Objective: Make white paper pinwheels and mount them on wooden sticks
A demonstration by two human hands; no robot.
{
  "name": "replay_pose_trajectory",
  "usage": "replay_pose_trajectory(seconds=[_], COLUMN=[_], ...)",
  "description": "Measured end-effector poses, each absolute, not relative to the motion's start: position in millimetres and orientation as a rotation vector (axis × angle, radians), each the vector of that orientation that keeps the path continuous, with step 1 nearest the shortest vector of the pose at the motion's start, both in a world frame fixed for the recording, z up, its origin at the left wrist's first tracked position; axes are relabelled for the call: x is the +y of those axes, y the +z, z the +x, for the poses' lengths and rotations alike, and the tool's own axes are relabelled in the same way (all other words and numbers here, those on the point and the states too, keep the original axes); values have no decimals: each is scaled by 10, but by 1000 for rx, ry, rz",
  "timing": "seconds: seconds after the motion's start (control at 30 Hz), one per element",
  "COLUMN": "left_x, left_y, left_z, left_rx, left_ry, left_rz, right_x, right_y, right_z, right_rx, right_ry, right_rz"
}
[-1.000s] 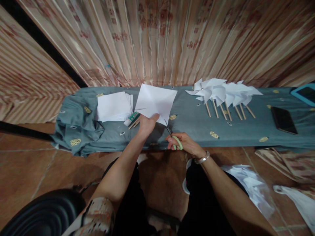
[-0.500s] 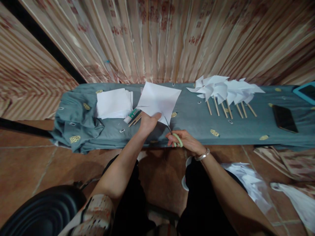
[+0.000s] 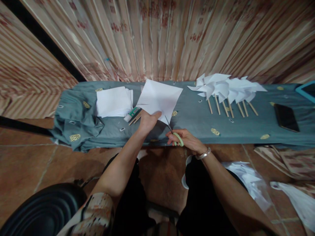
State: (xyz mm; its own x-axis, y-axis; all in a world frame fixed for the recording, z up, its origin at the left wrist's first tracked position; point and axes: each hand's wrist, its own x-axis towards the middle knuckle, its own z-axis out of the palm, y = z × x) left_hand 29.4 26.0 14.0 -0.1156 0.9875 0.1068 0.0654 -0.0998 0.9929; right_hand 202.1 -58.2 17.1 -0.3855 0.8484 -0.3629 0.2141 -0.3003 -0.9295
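Observation:
My left hand grips a square sheet of white paper near its lower edge, thumb on top. A slit shows at the sheet's left corner. In my right hand is a pair of scissors with light green handles. Their blades meet the sheet's lower corner, to the right of my left thumb. A stack of white paper lies to the left. Beside it are a small green and white box and several thin wooden sticks, partly hidden by my left hand.
Several paper pinwheels on wooden sticks lie in a row at the right. Beyond them are a dark phone and a blue-framed device. A grey-green cloth covers the bench. A bag of white paper pieces lies on the floor.
The view has shifted very slightly. Both hands, the sheet and the scissors keep nearly the same position, with the blades still at the lower corner.

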Motion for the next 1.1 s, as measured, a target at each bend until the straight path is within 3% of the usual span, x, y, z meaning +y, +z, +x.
replay_pose_trajectory(seconds=[1.1], left_x=[271], left_y=[126], left_z=[260], left_rx=[1252], left_ry=[1322], left_rz=[1304], right_x=[-603], right_y=[248], right_z=[1952], right_rx=[-1323], right_ry=[1755], right_rz=[-1348])
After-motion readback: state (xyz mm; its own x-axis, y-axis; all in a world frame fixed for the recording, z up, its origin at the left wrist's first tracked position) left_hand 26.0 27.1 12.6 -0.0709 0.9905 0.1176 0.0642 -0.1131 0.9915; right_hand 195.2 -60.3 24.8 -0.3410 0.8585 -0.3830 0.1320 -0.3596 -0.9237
